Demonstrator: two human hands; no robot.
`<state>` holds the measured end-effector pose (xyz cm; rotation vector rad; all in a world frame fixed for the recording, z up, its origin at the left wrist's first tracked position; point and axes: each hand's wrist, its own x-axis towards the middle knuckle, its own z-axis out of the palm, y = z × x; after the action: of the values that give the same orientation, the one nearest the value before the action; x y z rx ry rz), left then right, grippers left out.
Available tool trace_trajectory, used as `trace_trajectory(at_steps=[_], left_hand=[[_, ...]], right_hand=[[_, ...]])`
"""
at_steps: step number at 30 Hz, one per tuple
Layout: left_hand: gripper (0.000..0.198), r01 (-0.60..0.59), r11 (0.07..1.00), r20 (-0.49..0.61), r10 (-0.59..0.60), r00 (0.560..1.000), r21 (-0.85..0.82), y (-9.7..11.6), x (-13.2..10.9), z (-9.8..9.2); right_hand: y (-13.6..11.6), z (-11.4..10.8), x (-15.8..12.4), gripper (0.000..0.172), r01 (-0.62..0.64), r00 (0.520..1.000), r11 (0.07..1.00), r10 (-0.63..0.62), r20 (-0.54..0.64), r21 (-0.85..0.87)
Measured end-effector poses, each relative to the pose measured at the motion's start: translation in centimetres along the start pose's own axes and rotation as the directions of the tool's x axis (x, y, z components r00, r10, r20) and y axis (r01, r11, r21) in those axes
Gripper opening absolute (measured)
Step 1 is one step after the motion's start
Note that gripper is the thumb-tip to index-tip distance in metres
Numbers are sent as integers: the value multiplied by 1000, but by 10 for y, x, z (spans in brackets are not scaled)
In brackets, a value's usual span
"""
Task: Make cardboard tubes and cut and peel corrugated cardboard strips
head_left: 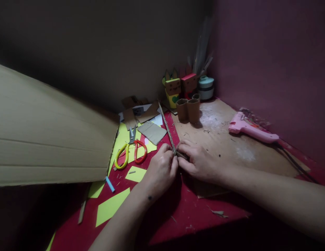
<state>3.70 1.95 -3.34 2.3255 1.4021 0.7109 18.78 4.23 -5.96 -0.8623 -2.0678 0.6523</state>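
A long narrow cardboard strip (167, 127) runs from the back of the red table toward me, and its near end is between my two hands. My left hand (163, 165) is closed on that end, with fingers curled. From the right, my right hand (200, 160) pinches the same end, where a short part of the strip bends to the right. The two hands nearly touch. Left of them lie scissors (132, 143) with one yellow and one red handle, blades spread. A grey cardboard piece (152, 132) rests just beyond my left hand.
A large cardboard panel (54, 139) juts in at the left. Yellow paper pieces (112, 205) lie near it. A pink glue gun (252, 129) rests at the right on a brown board (230, 153). Cardboard tubes (193, 111), box-headed figures (173, 87) and a teal pot (206, 89) stand behind.
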Motion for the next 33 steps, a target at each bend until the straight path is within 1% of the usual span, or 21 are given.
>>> trace_trajectory(at_steps=[7,12,17,20,25,29,33], left_hand=[[26,-23,1000,1,23,1000,-2,1,-1,1],[26,-35,999,-32,35,999,14,0,-2,4],[24,-66,998,-61,65,996,-7,0,-2,5],[26,-49,998,-78,46,996,-34,1,-2,5],[29,-26,993,-64,19,998,-114,2,0,3],[30,-34,988,-64,24,998,-148,1,1,1],[30,-28,990,-53,21,998,-140,1,0,1]], right_hand=[[0,-1,2,17,-5,1000,1000,5,11,2],[-2,1,3,21,-28,1000,1000,28,13,-9],[-1,2,1,23,-35,999,999,34,-10,-16],[1,3,0,23,-12,1000,1000,12,-12,-4],[0,2,-1,22,12,1000,1000,-11,-25,25],[-2,0,0,23,-13,1000,999,13,-3,48],[-5,-3,1,23,-49,999,998,48,17,46]])
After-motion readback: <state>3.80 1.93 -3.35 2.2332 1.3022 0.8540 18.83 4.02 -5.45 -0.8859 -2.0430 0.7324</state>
